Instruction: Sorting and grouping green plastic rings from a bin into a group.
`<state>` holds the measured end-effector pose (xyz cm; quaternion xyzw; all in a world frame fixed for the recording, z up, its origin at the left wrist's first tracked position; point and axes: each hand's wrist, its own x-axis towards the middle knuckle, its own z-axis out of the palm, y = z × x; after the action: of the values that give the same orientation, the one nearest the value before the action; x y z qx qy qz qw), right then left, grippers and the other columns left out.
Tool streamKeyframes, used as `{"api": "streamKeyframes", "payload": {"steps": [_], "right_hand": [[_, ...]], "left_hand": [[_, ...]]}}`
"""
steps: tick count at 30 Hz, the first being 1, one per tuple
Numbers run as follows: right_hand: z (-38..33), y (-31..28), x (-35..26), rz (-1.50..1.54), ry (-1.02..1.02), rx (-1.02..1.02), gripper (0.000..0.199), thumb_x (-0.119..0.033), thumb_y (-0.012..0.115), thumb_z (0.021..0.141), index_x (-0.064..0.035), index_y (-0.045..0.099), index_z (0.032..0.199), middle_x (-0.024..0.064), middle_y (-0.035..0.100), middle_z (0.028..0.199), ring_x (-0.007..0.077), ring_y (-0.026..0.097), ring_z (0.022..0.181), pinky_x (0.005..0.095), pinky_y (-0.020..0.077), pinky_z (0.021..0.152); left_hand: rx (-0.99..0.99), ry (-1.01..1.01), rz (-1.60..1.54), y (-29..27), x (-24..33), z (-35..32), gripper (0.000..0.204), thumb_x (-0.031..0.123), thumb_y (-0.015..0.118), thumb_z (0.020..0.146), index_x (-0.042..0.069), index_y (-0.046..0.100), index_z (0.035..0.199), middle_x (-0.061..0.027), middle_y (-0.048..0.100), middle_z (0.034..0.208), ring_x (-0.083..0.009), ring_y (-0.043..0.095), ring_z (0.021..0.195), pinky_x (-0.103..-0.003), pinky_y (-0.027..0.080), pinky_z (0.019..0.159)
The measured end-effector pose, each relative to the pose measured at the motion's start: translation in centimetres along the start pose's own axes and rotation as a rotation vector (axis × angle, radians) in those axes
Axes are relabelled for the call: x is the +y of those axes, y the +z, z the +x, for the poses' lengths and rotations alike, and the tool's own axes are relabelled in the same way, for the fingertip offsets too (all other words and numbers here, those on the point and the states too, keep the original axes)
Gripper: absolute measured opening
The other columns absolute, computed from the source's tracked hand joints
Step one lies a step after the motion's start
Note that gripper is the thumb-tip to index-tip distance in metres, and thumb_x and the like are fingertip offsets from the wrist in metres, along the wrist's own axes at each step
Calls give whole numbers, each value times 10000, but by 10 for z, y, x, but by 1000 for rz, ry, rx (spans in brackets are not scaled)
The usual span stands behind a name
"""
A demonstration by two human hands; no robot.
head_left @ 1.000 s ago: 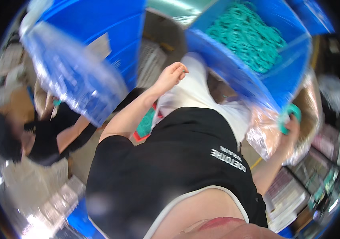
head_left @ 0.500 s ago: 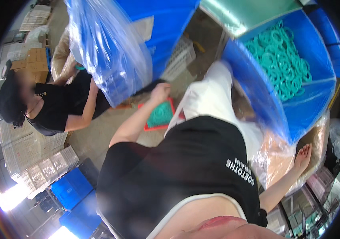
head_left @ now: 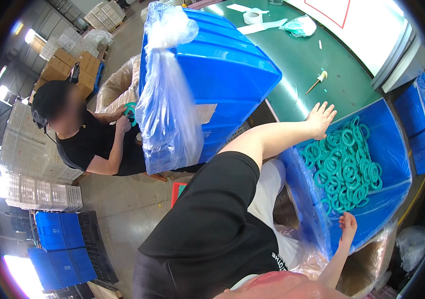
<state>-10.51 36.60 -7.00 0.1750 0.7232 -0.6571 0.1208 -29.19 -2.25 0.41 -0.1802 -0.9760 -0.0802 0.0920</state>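
At the blue bin (head_left: 396, 164) | left hand (head_left: 321, 121) spread, empty; right hand (head_left: 348, 227) loosely curled, gripping nothing visible | bin, I judge, keeps green rings (head_left: 346, 168) corralled

**Surroundings: left floor, far table, right edge**

Far left: brown cartons (head_left: 87, 63), stacked. Left: a co-worker (head_left: 92, 144), black cap and top. Behind, pale crates (head_left: 43, 195) in tall stacks. Near left: blue bins (head_left: 59, 233), black pallet (head_left: 97, 244) just beside. Far: green table (head_left: 282, 55). On it, white tape roll (head_left: 253, 16) and, farther right, slim brown tool (head_left: 315, 84), pale at one end. Near right: clear bag (head_left: 413, 244), crumpled.
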Motion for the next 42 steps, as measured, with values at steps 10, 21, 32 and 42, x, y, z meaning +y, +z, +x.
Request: {"api": "streamKeyframes", "payload": {"steps": [10, 21, 32, 42], "right_hand": [[186, -5, 116, -899, -28, -111, 342, -355, 607, 793, -23, 648, 864, 169, 649, 763, 302, 630, 696, 418, 469, 624], [238, 81, 160, -1123, -418, -39, 265, -134, 683, 726, -77, 601, 972, 112, 597, 998, 286, 559, 976, 391, 477, 804], [264, 139, 217, -1440, -482, -16, 284, -216, 660, 720, -59, 592, 947, 119, 586, 989, 260, 553, 965, 382, 420, 809], [294, 144, 150, -1337, -517, 142, 503, -222, 765, 611, -52, 516, 1014, 96, 549, 1034, 261, 501, 1033, 376, 400, 857]], "left_hand": [[149, 93, -56, 43, -20, 82, 740, 19, 581, 658, 94, 375, 1365, -173, 351, 1412, -340, 280, 1339, -450, 210, 1113], [7, 88, 42, 39, 2, 82, 845, -19, 561, 689, 196, 242, 1441, -164, 242, 1475, -324, 235, 1364, -425, 206, 1122], [26, 82, 16, 41, 0, 88, 845, -39, 548, 665, 185, 274, 1432, -159, 267, 1466, -326, 257, 1355, -426, 218, 1117], [49, 77, 8, 42, -4, 85, 827, -54, 537, 669, 185, 293, 1423, -159, 289, 1453, -332, 275, 1345, -426, 229, 1113]]}}
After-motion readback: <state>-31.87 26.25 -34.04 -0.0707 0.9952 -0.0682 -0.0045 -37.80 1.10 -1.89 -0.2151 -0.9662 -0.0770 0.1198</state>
